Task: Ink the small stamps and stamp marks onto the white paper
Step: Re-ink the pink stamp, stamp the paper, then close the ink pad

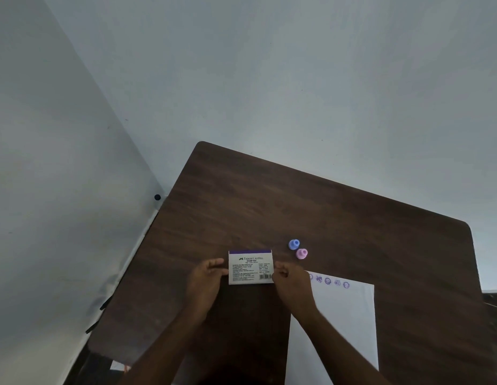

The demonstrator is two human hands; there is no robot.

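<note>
A white stamp pad box point(250, 267) with a purple top edge and printed label lies on the dark wooden table point(269, 207). My left hand point(207, 277) grips its left side and my right hand point(290, 280) grips its right side. A blue small stamp point(294, 244) and a pink small stamp point(301, 253) stand upright just beyond the box, to its right. The white paper point(342, 323) lies to the right of my right arm, with a row of several purple stamp marks point(328, 281) along its far edge.
The table stands in a corner between two pale walls. Its left edge runs close to the left wall, where a small dark round knob point(157, 197) shows. The table's far edge meets the back wall.
</note>
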